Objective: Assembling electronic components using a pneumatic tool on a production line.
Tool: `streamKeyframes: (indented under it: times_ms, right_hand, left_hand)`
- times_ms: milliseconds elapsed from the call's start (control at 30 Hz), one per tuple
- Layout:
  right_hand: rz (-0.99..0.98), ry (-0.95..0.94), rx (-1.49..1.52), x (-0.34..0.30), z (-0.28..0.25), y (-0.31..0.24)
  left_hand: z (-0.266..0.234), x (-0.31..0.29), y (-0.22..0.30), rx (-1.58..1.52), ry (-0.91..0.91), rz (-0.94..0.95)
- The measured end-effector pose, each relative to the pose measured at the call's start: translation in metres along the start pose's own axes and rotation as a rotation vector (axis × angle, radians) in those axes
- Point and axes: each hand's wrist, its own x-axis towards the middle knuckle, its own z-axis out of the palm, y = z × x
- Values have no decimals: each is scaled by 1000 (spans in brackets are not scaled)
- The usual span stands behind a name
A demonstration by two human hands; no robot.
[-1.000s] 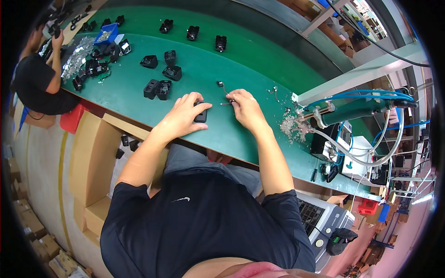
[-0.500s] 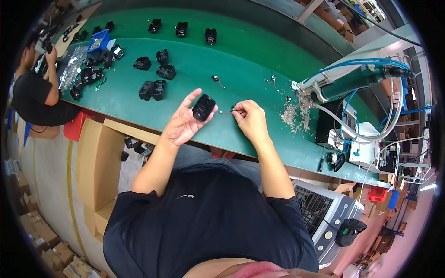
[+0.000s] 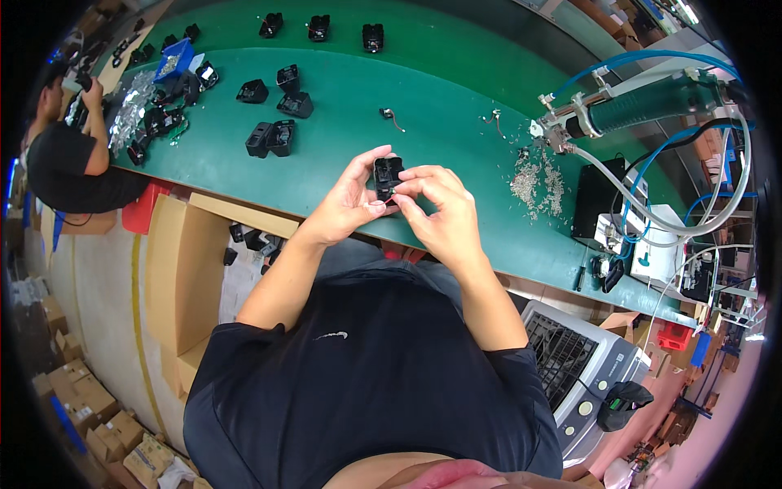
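My left hand (image 3: 346,200) grips a small black plastic housing (image 3: 388,171) by its sides, above the near edge of the green table. Its open, hollow face is turned up. Against the housing's lower right side, my right hand (image 3: 444,210) pinches a small part with a thin reddish wire; the fingertips mostly hide this part. Farther off on the table lie a similar small wired part (image 3: 387,114) and another wired piece (image 3: 494,118). Several black housings stand to the left, among them a pair (image 3: 270,138).
Small pale pieces (image 3: 533,183) are scattered at the right, below a dark green cylindrical machine (image 3: 652,106) with blue hoses. A blue bin (image 3: 173,61) and loose housings sit at the far left, near a seated person (image 3: 69,155). An open cardboard box (image 3: 183,273) stands below the table's edge.
My left hand has moved right and turned the housing. My right hand has brought the small wired part from the table to the housing, so both hands now meet. The view has shifted slightly.
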Motion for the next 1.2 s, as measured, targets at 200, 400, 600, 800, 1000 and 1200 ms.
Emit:
streamKeyframes:
  times_ms: [200, 400, 600, 800, 1000, 1200]
  right_hand:
    - [-24, 11, -153, -8, 2, 4]
    - [21, -3, -216, -10, 5, 0]
    - [75, 18, -313, -7, 6, -4]
    - [133, 11, -420, -11, 7, 0]
    - [156, 2, -355, -15, -18, -5]
    - [-432, 993, -467, 69, -128, -50]
  left_hand:
    - [5, 0, 3, 119, -76, -35]
    - [16, 3, -3, 248, 41, -54]
    - [20, 11, -1, 793, 77, 128]
    - [13, 31, -1, 1293, -11, 549]
    - [9, 45, -17, 1181, -22, 381]
    - [3, 53, -33, 1262, 15, 425]
